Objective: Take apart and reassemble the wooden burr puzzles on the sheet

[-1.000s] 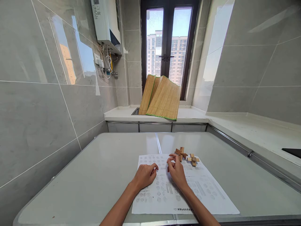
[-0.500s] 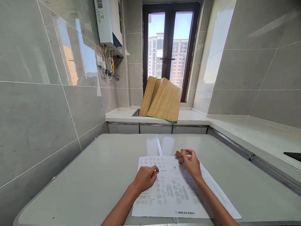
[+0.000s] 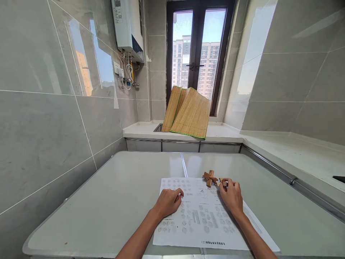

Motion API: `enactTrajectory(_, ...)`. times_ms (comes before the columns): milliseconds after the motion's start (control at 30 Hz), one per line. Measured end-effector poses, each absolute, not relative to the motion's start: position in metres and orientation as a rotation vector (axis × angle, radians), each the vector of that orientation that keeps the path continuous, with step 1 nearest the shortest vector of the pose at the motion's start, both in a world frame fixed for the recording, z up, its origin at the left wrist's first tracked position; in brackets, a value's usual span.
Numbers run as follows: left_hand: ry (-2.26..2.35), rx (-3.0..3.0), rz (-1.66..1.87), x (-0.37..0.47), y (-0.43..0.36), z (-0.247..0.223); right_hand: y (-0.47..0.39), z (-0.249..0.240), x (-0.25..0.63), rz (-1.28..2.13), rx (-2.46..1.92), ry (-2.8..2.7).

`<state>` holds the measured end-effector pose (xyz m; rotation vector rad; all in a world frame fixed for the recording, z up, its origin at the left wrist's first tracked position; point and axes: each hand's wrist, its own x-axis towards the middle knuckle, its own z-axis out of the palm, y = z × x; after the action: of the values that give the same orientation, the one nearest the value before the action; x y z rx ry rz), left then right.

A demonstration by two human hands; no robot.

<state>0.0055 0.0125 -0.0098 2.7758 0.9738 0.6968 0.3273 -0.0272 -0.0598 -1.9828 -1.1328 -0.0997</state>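
Note:
A large printed sheet (image 3: 194,230) lies on the pale table, covered in small drawings and text. On its left part rests my left hand (image 3: 169,202), fingers curled in, with nothing visible in them. A brown wooden cross-shaped assembly (image 3: 209,178) sits at the sheet's upper edge. Just right of it, my right hand (image 3: 231,194) has its fingers closed on a small light wooden piece (image 3: 223,182). The fingers partly cover this piece, so its full shape is hidden.
The table (image 3: 107,201) has a seam down its middle. Beyond it, a folded bamboo mat (image 3: 188,113) leans on a white counter (image 3: 223,135) before a window. A water heater (image 3: 128,28) hangs at the left, and the counter continues along the right wall.
My right hand has moved right, away from the cross-shaped assembly, which now shows whole. A light piece shows at its fingertips. My left hand stays in place on the sheet.

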Motion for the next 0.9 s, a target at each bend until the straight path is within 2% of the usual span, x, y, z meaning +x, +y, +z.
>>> enactTrajectory(400,0.97,2.743,0.693,0.005,0.011,-0.009,-0.036,-0.052,0.321,-0.088,-2.088,-1.225)
enactTrajectory(600,0.958,2.738,0.709,0.004,0.013,-0.012,-0.037,-0.047,0.322,-0.083,-2.031,-1.041)
enactTrajectory(767,0.966,2.74,0.711,0.004,0.012,-0.011,-0.036,-0.042,0.324,-0.009,-1.805,-0.899)
enactTrajectory(900,0.968,2.728,0.71,0.004,0.009,-0.009,-0.034,-0.039,0.319,0.248,-1.466,-0.915)
